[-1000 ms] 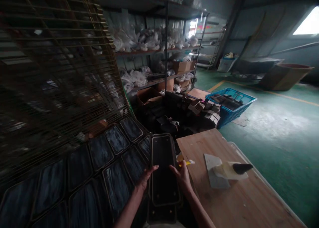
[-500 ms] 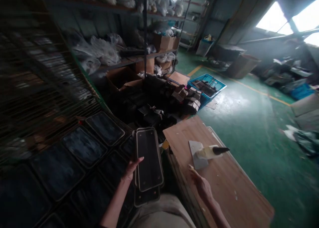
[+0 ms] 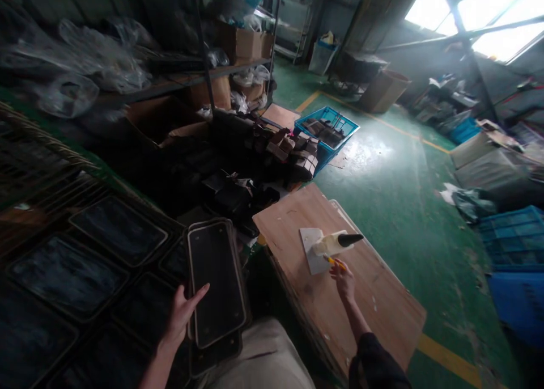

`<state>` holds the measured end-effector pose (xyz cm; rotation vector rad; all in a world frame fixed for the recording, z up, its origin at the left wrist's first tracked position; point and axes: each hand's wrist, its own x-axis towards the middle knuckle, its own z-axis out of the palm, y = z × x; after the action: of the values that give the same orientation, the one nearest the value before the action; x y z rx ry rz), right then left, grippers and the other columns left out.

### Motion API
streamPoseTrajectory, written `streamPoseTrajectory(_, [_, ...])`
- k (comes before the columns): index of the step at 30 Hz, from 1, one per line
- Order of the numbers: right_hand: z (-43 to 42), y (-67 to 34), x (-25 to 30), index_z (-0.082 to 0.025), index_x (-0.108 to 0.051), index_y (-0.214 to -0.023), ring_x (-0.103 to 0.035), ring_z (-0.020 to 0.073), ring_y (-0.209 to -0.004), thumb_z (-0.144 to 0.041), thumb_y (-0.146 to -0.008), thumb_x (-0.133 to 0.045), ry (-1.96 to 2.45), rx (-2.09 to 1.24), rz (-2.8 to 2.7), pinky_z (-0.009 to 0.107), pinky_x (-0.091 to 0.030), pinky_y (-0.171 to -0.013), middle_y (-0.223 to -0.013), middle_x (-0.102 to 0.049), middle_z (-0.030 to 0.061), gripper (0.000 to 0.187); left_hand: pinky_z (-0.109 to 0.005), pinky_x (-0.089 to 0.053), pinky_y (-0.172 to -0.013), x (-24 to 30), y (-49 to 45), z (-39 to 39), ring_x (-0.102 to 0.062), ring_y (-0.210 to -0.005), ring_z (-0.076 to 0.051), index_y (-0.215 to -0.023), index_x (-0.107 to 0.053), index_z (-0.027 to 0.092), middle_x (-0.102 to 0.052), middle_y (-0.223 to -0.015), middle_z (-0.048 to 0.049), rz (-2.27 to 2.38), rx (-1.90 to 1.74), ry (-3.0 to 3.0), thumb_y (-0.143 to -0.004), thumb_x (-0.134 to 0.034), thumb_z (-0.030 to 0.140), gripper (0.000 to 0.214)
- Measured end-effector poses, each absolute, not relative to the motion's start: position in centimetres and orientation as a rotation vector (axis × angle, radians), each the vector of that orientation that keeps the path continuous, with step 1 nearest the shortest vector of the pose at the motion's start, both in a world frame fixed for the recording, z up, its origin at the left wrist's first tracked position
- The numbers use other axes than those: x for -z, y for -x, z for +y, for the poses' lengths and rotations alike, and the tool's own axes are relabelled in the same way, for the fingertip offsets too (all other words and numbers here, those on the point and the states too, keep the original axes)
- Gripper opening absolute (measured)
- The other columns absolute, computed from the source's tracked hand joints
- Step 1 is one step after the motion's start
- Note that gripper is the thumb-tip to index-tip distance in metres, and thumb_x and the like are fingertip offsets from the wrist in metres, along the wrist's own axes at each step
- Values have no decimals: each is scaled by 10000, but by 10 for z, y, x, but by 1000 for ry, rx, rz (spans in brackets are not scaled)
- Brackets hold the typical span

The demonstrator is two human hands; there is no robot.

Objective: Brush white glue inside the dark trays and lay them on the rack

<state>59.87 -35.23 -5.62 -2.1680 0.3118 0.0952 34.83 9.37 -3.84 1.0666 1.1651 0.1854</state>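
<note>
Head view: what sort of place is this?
Probably a small factory workshop: metal shelving loaded with cartons, a green painted floor with yellow lines, and a stack of dark panels in the left hand.

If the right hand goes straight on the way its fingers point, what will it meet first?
Probably the white bottle lying on the wooden board; the right hand points at it, with a small yellow item at its fingertips.

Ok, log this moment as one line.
left hand: grips dark panel stack | right hand: fingers at small yellow item beside white bottle | surface: wooden board
</note>
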Motion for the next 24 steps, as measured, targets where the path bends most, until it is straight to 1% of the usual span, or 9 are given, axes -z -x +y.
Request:
streamPoseTrajectory(3, [-354,-627,79,-125,-705,-1131,-699,241,-661,-730,-749,-504,2203,-99,311,331,-550,-564,-751,-716,77,743,-441,-598,-938,40,-350,93,-761,-917,-267,-1030,-632,165,-780,-955,-51,1187,-167,-1025,-620,-916,229,503])
streamPoseTrajectory(6, [-355,-647,101,-154,-725,-1096,-678,227,-641,-650,-751,-512,2252,-128,291,307,-499,-543,-749,-719,70,640,-452,-575,-988,39,-350,96,-753,-974,-272,-1040,-636,173,-785,-991,-50,1209,-123,-1042,-604,-916,239,523])
streamPoseTrajectory(9, [-356,-661,119,-181,-737,-1075,-659,218,-618,-587,-764,-515,2288,-163,265,302,-473,-548,-753,-726,62,557,-490,-560,-1009,33,-349,98,-745,-1010,-303,-1056,-642,171,-785,-1024,-76,1247,-66,-1110,-559,-940,305,595])
streamPoseTrajectory(12, [-358,-671,133,-178,-745,-1054,-647,222,-604,-565,-778,-514,2309,-190,246,314,-474,-566,-740,-722,64,529,-525,-580,-960,28,-346,96,-748,-991,-340,-1120,-634,179,-780,-1023,-89,1312,-39,-1200,-515,-952,404,720])
streamPoseTrajectory(14, [-358,-676,141,-175,-748,-1049,-649,229,-628,-563,-790,-523,2323,-202,238,324,-487,-592,-763,-729,70,518,-538,-587,-937,28,-343,93,-749,-967,-357,-1127,-625,184,-776,-995,-88,1371,-51,-1236,-465,-952,474,793])
streamPoseTrajectory(16, [-358,-679,147,-178,-752,-1043,-654,236,-663,-564,-805,-529,2342,-212,234,334,-500,-620,-785,-735,74,505,-547,-575,-953,32,-339,91,-742,-977,-365,-1109,-622,189,-767,-990,-83,1408,-74,-1262,-428,-941,533,827])
streamPoseTrajectory(20, [-361,-681,150,-183,-755,-1045,-657,239,-706,-543,-831,-524,2397,-237,202,339,-508,-657,-819,-739,75,479,-541,-536,-1019,41,-330,88,-714,-1059,-359,-1124,-622,201,-752,-1034,-70,1427,-116,-1322,-447,-908,588,831])
streamPoseTrajectory(24, [-366,-677,140,-193,-759,-1058,-663,249,-780,-473,-853,-510,2456,-264,116,344,-505,-687,-956,-751,100,427,-534,-534,-1025,39,-325,81,-701,-1088,-370,-1129,-626,207,-750,-1031,-65,1460,-167,-1351,-434,-888,612,846])
